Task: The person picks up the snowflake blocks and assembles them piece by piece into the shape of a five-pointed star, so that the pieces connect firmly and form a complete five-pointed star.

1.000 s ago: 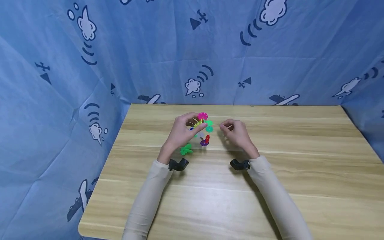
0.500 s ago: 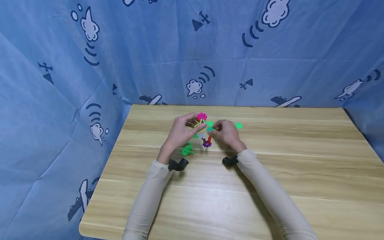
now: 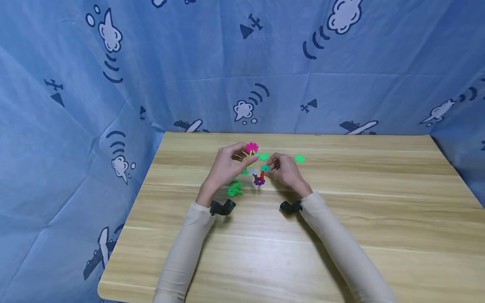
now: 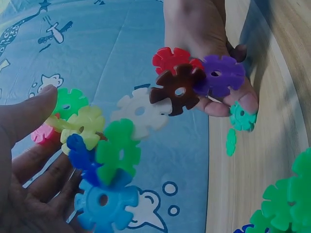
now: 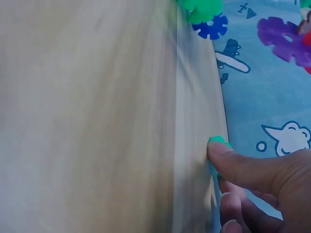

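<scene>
My left hand [image 3: 229,167] grips one end of a chain of interlocking plastic snowflake discs. Nearest its thumb in the left wrist view are a yellow disc [image 4: 82,127] and a pink disc [image 4: 43,133]. Green, blue and light-blue discs [image 4: 104,204] hang below, while a white disc [image 4: 140,114], a brown disc [image 4: 179,90], a purple disc [image 4: 221,75] and a red disc [image 4: 170,59] reach out towards the right. Between thumb and fingers, my right hand [image 3: 286,170] pinches a teal snowflake disc [image 3: 265,167], close to the chain's red and purple end.
A small heap of green discs [image 3: 234,189] lies on the wooden table [image 3: 257,252] beside my left wrist. One loose green disc [image 3: 299,158] sits beyond my right hand, another green disc [image 3: 264,156] between the hands. Blue patterned cloth [image 3: 212,101] hangs behind the table.
My right hand has moved left and taken hold of the teal disc, drawing it slightly nearer. The loose green disc behind that hand has come into view. My left hand stays nearly still.
</scene>
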Tool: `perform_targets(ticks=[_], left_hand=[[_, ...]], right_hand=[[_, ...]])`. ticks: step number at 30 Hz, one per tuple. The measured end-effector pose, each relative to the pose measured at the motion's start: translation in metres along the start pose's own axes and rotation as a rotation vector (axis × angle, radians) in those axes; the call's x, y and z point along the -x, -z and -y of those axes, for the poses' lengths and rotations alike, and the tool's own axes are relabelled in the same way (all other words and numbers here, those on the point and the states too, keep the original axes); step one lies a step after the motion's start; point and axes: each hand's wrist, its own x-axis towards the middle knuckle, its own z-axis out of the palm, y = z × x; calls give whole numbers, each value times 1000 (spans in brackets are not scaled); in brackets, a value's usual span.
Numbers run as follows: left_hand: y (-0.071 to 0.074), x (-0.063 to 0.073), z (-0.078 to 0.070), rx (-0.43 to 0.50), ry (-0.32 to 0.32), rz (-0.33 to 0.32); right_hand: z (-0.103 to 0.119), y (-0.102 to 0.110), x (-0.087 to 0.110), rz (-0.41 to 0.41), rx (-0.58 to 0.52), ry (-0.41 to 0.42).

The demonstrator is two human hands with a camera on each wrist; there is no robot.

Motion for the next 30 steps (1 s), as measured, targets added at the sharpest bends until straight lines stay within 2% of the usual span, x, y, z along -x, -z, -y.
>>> perform_targets(ticks=[5, 14, 20, 25, 30], left_hand=[[-1, 1, 1, 16, 15, 11], [0, 1, 1, 41, 26, 23], [1, 0, 2, 35, 20, 22], [1, 0, 3, 47, 17, 17], [1, 0, 2, 53, 5, 13]], right_hand=[[-3, -2, 7, -17, -25, 38], [-2, 4, 22, -24, -94, 43], [15, 12, 32, -55, -158, 46], [32, 18, 37, -84, -205, 118], [48, 23, 43, -124, -214, 152]])
